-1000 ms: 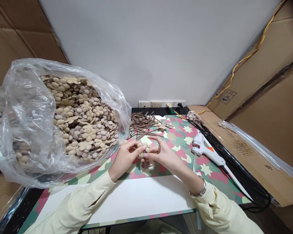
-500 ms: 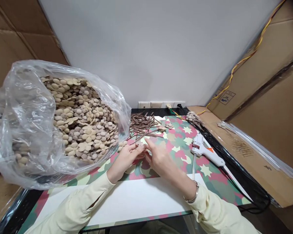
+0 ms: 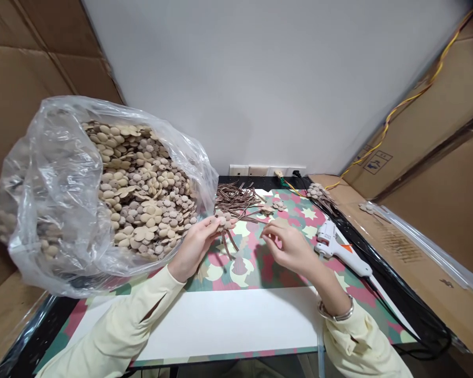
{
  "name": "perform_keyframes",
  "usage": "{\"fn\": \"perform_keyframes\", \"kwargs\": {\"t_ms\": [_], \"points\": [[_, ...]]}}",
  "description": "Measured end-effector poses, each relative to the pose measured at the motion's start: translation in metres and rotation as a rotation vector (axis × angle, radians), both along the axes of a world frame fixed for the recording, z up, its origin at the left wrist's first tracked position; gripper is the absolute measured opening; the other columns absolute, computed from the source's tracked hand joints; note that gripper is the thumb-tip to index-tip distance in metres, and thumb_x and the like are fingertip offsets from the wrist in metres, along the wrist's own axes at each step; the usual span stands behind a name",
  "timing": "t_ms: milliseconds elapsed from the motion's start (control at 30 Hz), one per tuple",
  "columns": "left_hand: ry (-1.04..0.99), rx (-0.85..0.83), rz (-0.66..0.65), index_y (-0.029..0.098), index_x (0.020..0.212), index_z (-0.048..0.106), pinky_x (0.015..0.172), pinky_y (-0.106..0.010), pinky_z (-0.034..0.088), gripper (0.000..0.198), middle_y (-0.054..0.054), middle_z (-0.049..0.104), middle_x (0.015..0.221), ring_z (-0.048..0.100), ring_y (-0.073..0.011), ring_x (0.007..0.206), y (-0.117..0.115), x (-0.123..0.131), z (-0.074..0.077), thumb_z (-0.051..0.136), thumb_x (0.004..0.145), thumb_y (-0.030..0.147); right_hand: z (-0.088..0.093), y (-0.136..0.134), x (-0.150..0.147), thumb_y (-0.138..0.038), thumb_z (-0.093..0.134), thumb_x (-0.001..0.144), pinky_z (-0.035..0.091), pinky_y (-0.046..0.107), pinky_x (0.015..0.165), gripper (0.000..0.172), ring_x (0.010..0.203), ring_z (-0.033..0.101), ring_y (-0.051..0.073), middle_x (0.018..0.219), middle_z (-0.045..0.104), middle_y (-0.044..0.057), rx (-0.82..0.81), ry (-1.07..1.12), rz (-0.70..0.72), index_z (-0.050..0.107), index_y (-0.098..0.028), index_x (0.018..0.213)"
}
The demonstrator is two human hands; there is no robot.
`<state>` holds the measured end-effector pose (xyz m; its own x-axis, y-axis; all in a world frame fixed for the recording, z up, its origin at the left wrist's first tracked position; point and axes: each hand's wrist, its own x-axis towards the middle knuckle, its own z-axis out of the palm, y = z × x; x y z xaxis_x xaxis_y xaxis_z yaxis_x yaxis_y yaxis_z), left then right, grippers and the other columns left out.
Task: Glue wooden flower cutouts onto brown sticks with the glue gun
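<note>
My left hand pinches a small beige felt flower with brown strips hanging from it, holding it just above the camouflage-patterned mat. My right hand hovers a little to the right of the flower, fingers loosely curled with nothing in them. It is apart from the flower. A white glue gun lies on the mat to the right of my right hand.
A large clear plastic bag full of beige felt flowers leans at the left. A pile of brown strips lies at the back of the mat, near a wall socket strip. Cardboard sheets stand on both sides. Black cables run along the right.
My hands have come apart. The left hand keeps the flower and has lifted it toward the bag. The right hand has let go and moved right.
</note>
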<state>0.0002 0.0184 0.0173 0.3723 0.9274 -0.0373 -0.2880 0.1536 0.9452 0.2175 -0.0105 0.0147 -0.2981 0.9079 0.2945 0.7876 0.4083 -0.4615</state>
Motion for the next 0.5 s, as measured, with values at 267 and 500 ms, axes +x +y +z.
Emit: {"fn": "perform_keyframes", "kwargs": {"t_ms": [267, 500], "points": [[0.014, -0.049, -0.079, 0.015, 0.094, 0.065, 0.082, -0.026, 0.046, 0.022, -0.009, 0.065, 0.107, 0.06, -0.0197, 0.1, 0.0, -0.003, -0.003, 0.055, 0.083, 0.032, -0.019, 0.01, 0.002, -0.012, 0.043, 0.078, 0.03, 0.026, 0.053, 0.022, 0.059, 0.052, 0.017, 0.065, 0.061, 0.008, -0.043, -0.078, -0.177, 0.061, -0.017, 0.065], [0.086, 0.001, -0.096, 0.013, 0.097, 0.066, 0.085, -0.028, 0.044, 0.028, -0.011, 0.064, 0.107, 0.059, -0.0197, 0.097, -0.002, -0.002, -0.001, 0.051, 0.085, 0.034, -0.024, 0.01, -0.005, -0.016, 0.047, 0.078, 0.03, 0.024, 0.05, 0.019, 0.055, 0.051, 0.015, 0.061, 0.061, 0.005, -0.061, -0.014, -0.202, 0.056, -0.017, 0.061]]}}
